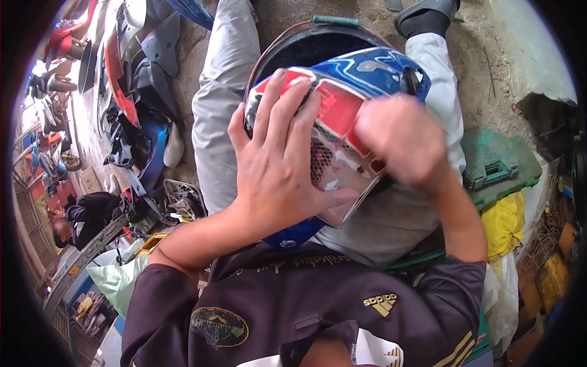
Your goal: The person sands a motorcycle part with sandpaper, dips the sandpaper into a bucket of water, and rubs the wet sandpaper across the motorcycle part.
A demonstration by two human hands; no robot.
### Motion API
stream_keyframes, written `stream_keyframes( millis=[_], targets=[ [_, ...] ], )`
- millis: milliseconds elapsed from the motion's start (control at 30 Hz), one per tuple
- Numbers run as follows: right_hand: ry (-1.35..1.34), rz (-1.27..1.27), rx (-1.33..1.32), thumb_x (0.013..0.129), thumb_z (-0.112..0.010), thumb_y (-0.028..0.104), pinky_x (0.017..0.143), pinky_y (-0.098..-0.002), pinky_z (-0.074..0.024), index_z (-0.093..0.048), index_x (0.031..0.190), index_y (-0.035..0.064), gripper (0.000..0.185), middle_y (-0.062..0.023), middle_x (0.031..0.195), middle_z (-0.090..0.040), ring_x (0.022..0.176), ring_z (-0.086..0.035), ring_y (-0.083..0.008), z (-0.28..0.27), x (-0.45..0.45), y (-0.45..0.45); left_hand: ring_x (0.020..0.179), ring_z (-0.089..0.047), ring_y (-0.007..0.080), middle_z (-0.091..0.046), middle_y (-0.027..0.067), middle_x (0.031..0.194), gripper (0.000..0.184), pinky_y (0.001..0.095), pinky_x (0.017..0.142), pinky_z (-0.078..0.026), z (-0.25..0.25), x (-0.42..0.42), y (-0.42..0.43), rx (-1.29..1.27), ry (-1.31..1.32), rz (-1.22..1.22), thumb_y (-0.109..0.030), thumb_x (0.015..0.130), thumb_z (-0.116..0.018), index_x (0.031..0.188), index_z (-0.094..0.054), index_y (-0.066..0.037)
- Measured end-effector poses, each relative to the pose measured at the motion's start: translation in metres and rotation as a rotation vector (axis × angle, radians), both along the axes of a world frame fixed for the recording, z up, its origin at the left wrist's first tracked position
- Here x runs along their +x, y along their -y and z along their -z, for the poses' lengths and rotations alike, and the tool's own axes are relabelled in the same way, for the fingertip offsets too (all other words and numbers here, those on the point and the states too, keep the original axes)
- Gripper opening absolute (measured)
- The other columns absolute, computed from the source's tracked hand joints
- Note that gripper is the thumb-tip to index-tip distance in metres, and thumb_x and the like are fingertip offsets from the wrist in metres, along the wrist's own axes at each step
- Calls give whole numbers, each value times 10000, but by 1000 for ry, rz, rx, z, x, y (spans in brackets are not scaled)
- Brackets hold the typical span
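Observation:
A glossy blue, red and white painted panel (335, 105), apparently a motorcycle fairing, lies across my lap above a black bucket (293, 50). Its middle has a black honeycomb pattern and a pale, worn-looking patch. Spread over its left side, my left hand (275, 147) presses down with fingers apart and the thumb reaching toward the lower edge. My right hand (403, 144) is curled into a fist against the panel's right side and blurred by motion. Whatever lies under those fingers is hidden.
Motorcycle body panels (153, 79) are heaped on the left. Another person (92, 217) is low at the far left, near a light green bag (116, 275). To the right lie a green tool case (495, 165) and a yellow bag (504, 226).

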State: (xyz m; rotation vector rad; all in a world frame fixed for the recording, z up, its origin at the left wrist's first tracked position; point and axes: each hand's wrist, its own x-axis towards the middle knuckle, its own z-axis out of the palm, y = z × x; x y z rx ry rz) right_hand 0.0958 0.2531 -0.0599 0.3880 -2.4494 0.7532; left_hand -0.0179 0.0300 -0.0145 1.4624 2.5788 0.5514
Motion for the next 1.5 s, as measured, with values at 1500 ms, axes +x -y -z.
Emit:
stream_keyframes(
  millis=[1500],
  targets=[
    [-72,-53,-26,771,-758,121,939,-434,-631,-756,1003,43,245,-108,1032,-773,966,-765,-276,5,5,21,1614,-385,394,-507,155,1648,1219,624,1241,-178,3,8,-2,26,-3,-25,-599,523,-970,1521,-558,-34]
  ],
)
